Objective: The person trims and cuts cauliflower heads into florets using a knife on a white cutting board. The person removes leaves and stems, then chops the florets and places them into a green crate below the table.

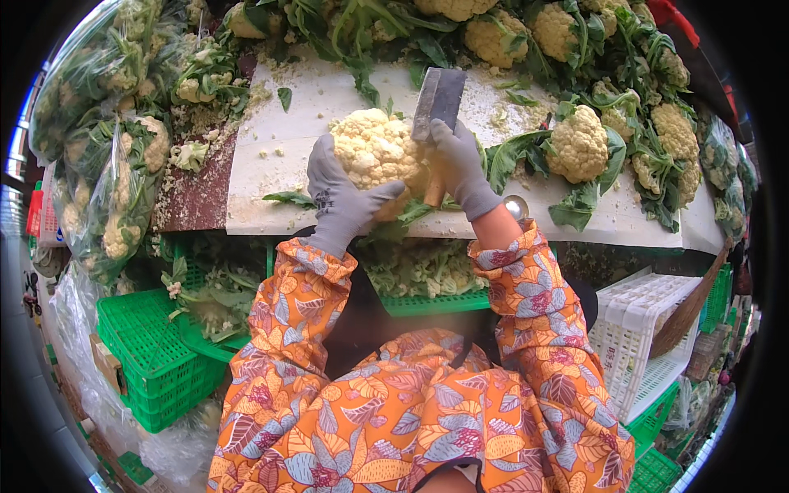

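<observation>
My left hand [345, 197], in a grey work glove, holds a cauliflower head [376, 148] from its left and lower side, over the white board [265, 166]. In a matching glove, my right hand [459, 160] grips a cleaver with a wooden handle [435, 186] against the right side of the same head. The cleaver's broad dark blade [440, 98] points up and away from me. Green leaves hang under the head. To the right, a leafy cauliflower [578, 145] lies on the board. Crumbs of curd are scattered around.
Cauliflowers [496, 40] are piled at the back and right. Bagged cauliflowers [111, 185] stand at left. A green crate with trimmings [431, 305] sits below the board's edge. Stacked green crates [154, 357] are at lower left, a white crate [641, 333] at right. A round metal object [516, 206] lies beside my right wrist.
</observation>
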Available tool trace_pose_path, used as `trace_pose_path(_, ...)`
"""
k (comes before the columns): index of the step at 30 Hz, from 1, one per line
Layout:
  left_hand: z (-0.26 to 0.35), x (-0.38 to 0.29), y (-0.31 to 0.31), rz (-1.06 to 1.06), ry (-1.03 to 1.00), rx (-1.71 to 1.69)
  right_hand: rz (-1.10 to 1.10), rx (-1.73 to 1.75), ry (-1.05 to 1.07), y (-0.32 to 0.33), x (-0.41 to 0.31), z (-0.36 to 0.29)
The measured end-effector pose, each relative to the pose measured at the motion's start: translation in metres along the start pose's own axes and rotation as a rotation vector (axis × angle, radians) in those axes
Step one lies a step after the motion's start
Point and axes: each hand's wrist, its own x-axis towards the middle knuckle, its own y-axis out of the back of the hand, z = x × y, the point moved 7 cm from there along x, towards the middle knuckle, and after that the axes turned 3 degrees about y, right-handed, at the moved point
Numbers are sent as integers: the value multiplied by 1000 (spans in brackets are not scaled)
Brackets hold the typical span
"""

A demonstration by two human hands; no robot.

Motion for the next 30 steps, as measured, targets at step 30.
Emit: trace_pose_path(30,16,12,13,-2,-145,-1,70,49,98,87,-7,-12)
